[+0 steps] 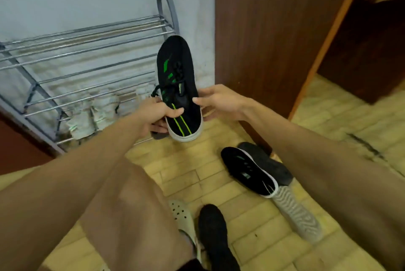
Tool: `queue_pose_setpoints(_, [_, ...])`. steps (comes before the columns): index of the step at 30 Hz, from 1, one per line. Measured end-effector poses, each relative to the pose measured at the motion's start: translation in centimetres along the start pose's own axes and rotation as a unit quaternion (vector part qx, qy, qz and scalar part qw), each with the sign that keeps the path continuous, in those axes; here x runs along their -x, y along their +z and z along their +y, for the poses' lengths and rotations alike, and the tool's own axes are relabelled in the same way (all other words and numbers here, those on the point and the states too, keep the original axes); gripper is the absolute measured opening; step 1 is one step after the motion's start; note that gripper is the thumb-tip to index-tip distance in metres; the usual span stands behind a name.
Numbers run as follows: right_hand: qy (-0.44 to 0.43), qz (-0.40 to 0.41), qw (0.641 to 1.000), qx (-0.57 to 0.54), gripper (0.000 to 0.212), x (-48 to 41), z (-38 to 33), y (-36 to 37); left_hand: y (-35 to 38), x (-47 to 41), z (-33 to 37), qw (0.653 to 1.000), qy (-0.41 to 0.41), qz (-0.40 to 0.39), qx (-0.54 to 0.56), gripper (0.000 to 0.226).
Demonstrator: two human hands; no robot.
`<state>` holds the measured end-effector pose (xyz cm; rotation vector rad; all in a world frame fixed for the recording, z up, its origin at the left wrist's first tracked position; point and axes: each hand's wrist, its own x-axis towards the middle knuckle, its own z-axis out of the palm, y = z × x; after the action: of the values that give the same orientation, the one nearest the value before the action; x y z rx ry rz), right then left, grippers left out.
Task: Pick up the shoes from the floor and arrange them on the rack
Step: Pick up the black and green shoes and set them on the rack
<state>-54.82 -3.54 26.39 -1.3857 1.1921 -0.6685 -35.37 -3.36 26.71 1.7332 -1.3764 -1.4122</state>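
I held 1 black sneaker (178,86) with green stripes in the air in front of the metal rack (87,55), my left hand (156,115) and right hand (215,100) each clasping its heel end, while its mate (247,171) lay on the floor (190,174) near my right arm.

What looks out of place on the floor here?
A black shoe lies tipped across a dark shoe and a striped one, in a heap by the wooden door, not paired or upright.
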Motion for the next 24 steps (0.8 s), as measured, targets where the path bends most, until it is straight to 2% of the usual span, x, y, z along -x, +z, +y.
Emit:
queue_pose_setpoints(3, [0.035, 0.047, 0.996, -0.066, 0.031, 1.1, 3.9, -2.9, 4.2, -1.3, -0.8, 0.999, -0.028, -0.016, 0.024, 0.031])
queue_pose_setpoints(5, [0.071, 0.095, 0.983, -0.143, 0.035, 1.4, 7.3, -4.4, 6.9, -1.6, -2.3, 0.995, -0.075, -0.029, 0.053, 0.017])
queue_pose_setpoints(7, [0.134, 0.147, 0.959, -0.202, 0.040, 1.8, 11.4, -5.0, 9.3, -1.9, -4.7, 0.986, -0.140, -0.065, 0.068, 0.015])
queue_pose_setpoints(9, [0.211, 0.182, 0.940, -0.199, 0.044, 2.4, 15.9, -4.8, 11.2, -2.3, -7.5, 0.975, -0.194, -0.087, 0.062, 0.021])
queue_pose_setpoints(12, [0.307, 0.192, 0.929, -0.079, 0.041, 3.2, 21.8, -4.2, 12.9, -3.1, -11.4, 0.965, -0.238, -0.086, 0.064, 0.037])
queue_pose_setpoints(14, [0.339, 0.191, 0.920, 0.037, 0.024, 3.2, 25.3, -4.3, 13.5, -3.8, -13.6, 0.962, -0.252, -0.084, 0.059, 0.045])
queue_pose_setpoints(16, [0.362, 0.172, 0.898, 0.178, 0.023, 3.2, 27.7, -4.7, 13.9, -4.5, -15.5, 0.962, -0.255, -0.090, 0.045, 0.046])
queue_pose_setpoints(17, [0.374, 0.153, 0.884, 0.237, 0.032, 3.1, 28.5, -4.9, 13.9, -4.8, -16.4, 0.962, -0.254, -0.090, 0.038, 0.043])
queue_pose_setpoints(20, [0.410, 0.133, 0.845, 0.316, 0.085, 2.8, 31.7, -4.7, 13.6, -5.8, -19.0, 0.963, -0.255, -0.083, 0.009, 0.037])
queue_pose_setpoints(22, [0.421, 0.111, 0.832, 0.345, 0.099, 2.4, 33.4, -4.0, 13.3, -6.2, -20.3, 0.964, -0.254, -0.082, -0.017, 0.038])
queue_pose_setpoints(24, [0.430, 0.094, 0.805, 0.398, 0.096, 1.5, 34.8, -3.3, 13.0, -6.4, -21.3, 0.963, -0.255, -0.081, -0.019, 0.036])
